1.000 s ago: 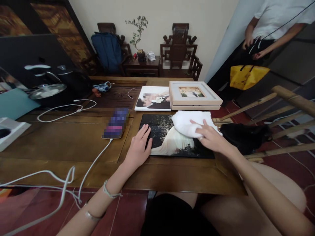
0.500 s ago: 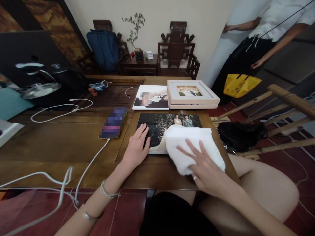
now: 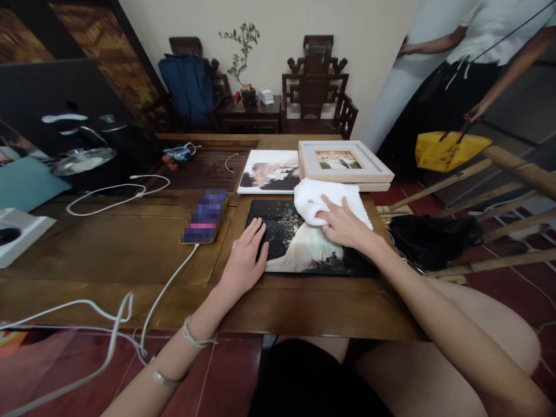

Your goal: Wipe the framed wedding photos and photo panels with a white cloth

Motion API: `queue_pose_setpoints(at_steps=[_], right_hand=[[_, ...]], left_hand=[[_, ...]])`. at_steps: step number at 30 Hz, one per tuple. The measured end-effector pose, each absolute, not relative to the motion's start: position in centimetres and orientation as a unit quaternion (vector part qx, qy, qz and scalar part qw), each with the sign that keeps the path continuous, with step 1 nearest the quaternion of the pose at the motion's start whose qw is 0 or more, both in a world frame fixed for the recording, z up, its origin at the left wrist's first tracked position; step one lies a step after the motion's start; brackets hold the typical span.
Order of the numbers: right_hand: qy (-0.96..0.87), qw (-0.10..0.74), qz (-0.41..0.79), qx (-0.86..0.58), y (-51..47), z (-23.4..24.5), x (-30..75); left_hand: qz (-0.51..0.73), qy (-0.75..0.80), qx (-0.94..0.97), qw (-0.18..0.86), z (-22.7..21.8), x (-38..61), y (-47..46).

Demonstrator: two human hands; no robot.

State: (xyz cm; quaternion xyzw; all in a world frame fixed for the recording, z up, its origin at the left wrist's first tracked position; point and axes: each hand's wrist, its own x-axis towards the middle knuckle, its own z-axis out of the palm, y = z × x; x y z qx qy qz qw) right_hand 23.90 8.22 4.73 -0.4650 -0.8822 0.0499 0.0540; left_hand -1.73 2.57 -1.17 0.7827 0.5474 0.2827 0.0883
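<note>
A photo panel [image 3: 304,249] lies by the tabletop [image 3: 304,313] near its front right corner, the left hand [image 3: 244,259] open on its left edge, the right hand [image 3: 345,226] spread over a white cloth [image 3: 309,198] on its far right part.

Left hand [image 3: 247,258] lies palm down, fingers forward and close together, thumb set apart; left forearm [image 3: 176,353] runs diagonally inward. Right hand [image 3: 345,223] is palm down, two fingers extended and spread; right forearm [image 3: 423,310] slants inward, reaching farther forward.
</note>
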Motion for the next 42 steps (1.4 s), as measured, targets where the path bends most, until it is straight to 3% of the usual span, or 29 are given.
queue_pose_setpoints(at_steps=[5,12,24,35,42], right_hand=[[-0.898,0.027,0.029,-0.438,3.3,4.3,22.5],[-0.909,0.005,0.106,-0.402,-5.3,4.9,21.3],[-0.886,0.070,0.055,-0.455,7.9,4.8,21.8],[-0.910,0.033,0.107,-0.399,-4.0,4.5,19.9],[-0.908,0.054,0.102,-0.403,0.7,4.8,21.2]], left_hand=[[0.286,0.545,0.783,0.091,-1.1,-1.7,2.5],[0.291,0.544,0.782,0.094,-1.2,-1.6,2.6],[0.293,0.538,0.787,0.079,-1.3,-1.8,2.6],[0.287,0.535,0.791,0.074,-1.5,-1.8,2.6],[0.306,0.519,0.796,0.056,-1.9,-1.9,2.7]])
